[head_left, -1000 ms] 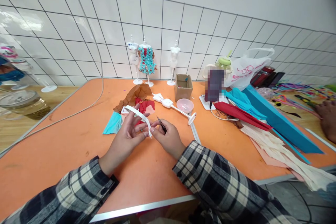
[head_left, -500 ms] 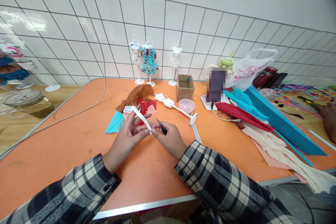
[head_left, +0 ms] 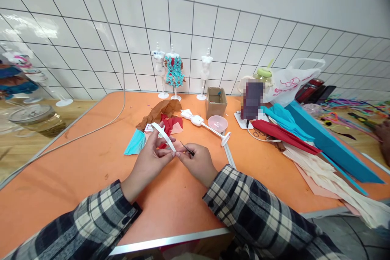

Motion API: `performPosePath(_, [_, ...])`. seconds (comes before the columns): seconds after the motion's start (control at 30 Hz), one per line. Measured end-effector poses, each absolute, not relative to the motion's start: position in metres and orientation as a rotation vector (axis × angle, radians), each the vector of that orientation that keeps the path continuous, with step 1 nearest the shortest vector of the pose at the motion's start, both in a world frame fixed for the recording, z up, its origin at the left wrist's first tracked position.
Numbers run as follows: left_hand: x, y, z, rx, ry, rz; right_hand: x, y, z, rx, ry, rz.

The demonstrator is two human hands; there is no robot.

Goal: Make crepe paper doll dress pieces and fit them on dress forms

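Observation:
A narrow white strip (head_left: 163,135) bows between my two hands above the orange table. My left hand (head_left: 150,161) is closed on it, thumb pinching its lower end, while the upper end passes over the fingers. At that lower end, the thumb and fingertips of my right hand (head_left: 198,160) meet the left thumb. Tucked in my right hand are small dark pointed scissors (head_left: 189,150), tips toward the upper left, handles mostly hidden. Just beyond the hands lie red paper (head_left: 173,124), brown paper (head_left: 161,110) and a light blue piece (head_left: 135,143).
A white mini dress form (head_left: 195,118) lies beside a pink bowl (head_left: 217,123) and a cardboard box (head_left: 216,107). Several more stand at the wall, one in a blue ruffled dress (head_left: 174,71). Folded coloured paper (head_left: 286,136) and a phone (head_left: 252,99) are right. A cable (head_left: 115,118) crosses left.
My hands have drawn slightly closer together, and the strip now curves more. The scissors have turned a little in my right hand. The whole view has shifted slightly.

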State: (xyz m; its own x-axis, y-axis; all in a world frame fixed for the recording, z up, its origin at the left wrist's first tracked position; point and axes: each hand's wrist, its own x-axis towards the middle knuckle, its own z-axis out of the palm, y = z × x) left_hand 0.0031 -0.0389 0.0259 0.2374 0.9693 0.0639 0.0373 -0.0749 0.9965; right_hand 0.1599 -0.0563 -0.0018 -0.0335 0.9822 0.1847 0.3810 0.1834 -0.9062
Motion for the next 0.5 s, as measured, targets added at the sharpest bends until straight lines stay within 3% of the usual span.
performPosePath(0.5, [-0.0040,-0.0357,0.0274,1.427,0.945,0.993,0.1633,-0.0534,0.0016,-1.291,-1.633,0.751])
